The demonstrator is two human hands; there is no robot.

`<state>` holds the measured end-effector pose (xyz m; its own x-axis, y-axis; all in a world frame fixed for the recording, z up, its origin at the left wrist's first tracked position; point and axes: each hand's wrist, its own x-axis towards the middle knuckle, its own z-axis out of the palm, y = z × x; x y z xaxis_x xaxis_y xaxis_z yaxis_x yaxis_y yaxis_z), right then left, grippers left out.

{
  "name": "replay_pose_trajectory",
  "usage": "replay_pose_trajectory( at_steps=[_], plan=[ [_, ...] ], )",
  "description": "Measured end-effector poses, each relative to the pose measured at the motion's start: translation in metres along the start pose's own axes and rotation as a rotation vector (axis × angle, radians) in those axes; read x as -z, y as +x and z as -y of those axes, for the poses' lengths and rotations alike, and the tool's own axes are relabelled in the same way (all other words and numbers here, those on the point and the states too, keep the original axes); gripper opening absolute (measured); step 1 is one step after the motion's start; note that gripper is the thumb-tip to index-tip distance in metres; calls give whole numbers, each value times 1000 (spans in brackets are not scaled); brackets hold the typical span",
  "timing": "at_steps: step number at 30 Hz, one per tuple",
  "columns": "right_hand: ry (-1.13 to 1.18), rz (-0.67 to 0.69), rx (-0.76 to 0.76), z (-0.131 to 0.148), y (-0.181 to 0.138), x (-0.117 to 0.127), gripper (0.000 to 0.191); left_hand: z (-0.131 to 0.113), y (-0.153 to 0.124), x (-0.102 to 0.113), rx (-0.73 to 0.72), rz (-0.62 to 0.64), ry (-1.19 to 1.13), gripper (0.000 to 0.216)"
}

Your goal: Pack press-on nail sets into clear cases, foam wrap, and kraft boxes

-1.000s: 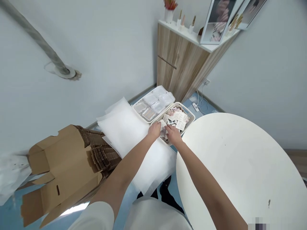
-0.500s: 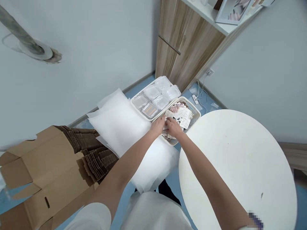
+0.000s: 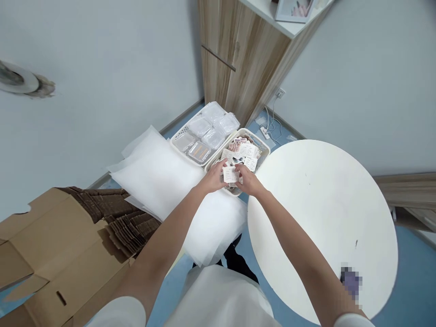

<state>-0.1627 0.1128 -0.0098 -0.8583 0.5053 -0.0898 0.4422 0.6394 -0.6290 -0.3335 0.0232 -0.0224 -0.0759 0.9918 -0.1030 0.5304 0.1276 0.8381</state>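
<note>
Between my two hands is a small white printed card (image 3: 230, 175), held over the near end of a white plastic basket (image 3: 265, 147). My left hand (image 3: 214, 177) grips the card's left edge, and my right hand (image 3: 250, 180) has its right edge between thumb and fingers. More printed cards (image 3: 250, 150) lie in a loose heap inside that basket. Right beside it, a second white basket (image 3: 177, 151) holds several clear plastic packs (image 3: 214, 137).
White foam sheets (image 3: 156, 168) are stacked left of the baskets. Flattened cardboard boxes (image 3: 57, 240) lie at the lower left. A round white table (image 3: 320, 213) stands on the right. Behind the baskets are a wooden cabinet (image 3: 235, 59) and a power strip (image 3: 264, 132) with cables.
My hands were together over the heap of cards; now they are apart with one card showing flat between them. The view has shifted, so the surroundings appear further left.
</note>
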Motion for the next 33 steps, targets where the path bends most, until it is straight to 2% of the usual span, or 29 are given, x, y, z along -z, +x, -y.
replay_pose_trajectory(
  at_steps=[5,10,13,17,22,27,33],
  plan=[
    [249,-121,-77,13,-62,17,44,-34,-21,-21,-55,57,-272,97],
    [418,-286,-158,23,-148,29,47,-87,-50,-58,-103,178,-414,95],
    [450,-369,-203,24,-209,33,47,-118,-71,-90,-97,268,-433,93],
    [475,-466,-256,20,-293,33,44,-157,-95,-144,-48,375,-433,86],
    [523,-543,-276,9,-382,28,45,-205,-120,-205,-103,454,-309,73],
    [579,-604,-308,1,-435,22,46,-233,-135,-242,-123,485,-185,70],
    [743,-655,-335,-4,-458,20,54,-244,-138,-256,-173,523,-130,69]
  ],
)
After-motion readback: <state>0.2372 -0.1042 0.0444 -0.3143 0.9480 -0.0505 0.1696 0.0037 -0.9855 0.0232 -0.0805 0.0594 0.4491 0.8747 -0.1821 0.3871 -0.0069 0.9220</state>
